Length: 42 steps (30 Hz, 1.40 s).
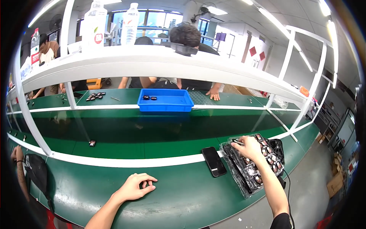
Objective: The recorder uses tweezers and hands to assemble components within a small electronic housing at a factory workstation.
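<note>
My left hand point(136, 187) rests on the green tabletop point(164, 210), empty, its fingers loosely bent with thumb and forefinger apart. Over to the right, my right hand point(248, 148) reaches over a stack of clear plastic trays point(237, 170). Its fingers are pinched together at the stack's far left corner, by a small dark piece I cannot make out clearly. Several small black and reddish parts point(271, 158) sit in the top tray's pockets, partly hidden by my right hand and forearm. A black phone point(214, 162) lies just left of the stack.
A white frame bar point(126, 162) crosses the table, with a shelf point(152, 61) above. One small part point(92, 143) lies beyond the bar. Farther back stands a blue bin point(166, 107) with a few dark parts inside. Other people's hands point(214, 91) are across the table. A black bag point(37, 173) lies left.
</note>
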Available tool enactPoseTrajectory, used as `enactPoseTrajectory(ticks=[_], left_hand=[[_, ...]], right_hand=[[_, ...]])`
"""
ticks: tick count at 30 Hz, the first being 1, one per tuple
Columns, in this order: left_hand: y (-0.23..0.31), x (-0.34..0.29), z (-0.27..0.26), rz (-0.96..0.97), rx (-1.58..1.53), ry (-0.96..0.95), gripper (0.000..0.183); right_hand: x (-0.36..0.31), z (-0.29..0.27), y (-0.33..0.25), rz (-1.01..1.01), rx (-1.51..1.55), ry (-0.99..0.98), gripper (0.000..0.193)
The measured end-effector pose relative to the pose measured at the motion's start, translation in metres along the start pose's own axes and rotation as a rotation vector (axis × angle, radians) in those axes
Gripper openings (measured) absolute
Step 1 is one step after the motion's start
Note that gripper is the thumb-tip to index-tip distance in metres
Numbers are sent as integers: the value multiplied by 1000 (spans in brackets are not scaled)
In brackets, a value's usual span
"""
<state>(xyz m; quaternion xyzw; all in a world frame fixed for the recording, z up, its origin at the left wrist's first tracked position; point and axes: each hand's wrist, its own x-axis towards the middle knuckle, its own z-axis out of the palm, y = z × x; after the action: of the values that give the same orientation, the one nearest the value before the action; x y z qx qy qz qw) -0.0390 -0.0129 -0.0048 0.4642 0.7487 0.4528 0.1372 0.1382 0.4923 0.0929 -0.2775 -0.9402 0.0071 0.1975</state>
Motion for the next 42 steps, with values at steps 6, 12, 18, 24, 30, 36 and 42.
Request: enactPoseTrajectory(ticks=[6, 12, 18, 24, 30, 36, 42], left_hand=[[-9, 1, 2, 24, 18, -5, 28], [-11, 3, 3, 54, 107, 78, 23], [-66, 19, -69, 36, 726, 588, 35], [-150, 18, -152, -579, 946, 829, 72], [-167, 16, -149, -440, 972, 828, 56], [-64, 26, -77, -85, 635, 486, 52], [14, -8, 19, 112, 502, 15, 58]], right_hand=[[-3, -13, -25, -34, 154, 83, 42], [-58, -5, -116, -238, 483, -35, 34], [-134, 33, -208, -575, 618, -300, 36], [-158, 80, -231, -680, 601, -262, 69], [-160, 82, -229, -634, 680, -298, 55], [-151, 90, -221, -363, 1091, -247, 35], [-133, 97, -218, -27, 1317, -436, 30]])
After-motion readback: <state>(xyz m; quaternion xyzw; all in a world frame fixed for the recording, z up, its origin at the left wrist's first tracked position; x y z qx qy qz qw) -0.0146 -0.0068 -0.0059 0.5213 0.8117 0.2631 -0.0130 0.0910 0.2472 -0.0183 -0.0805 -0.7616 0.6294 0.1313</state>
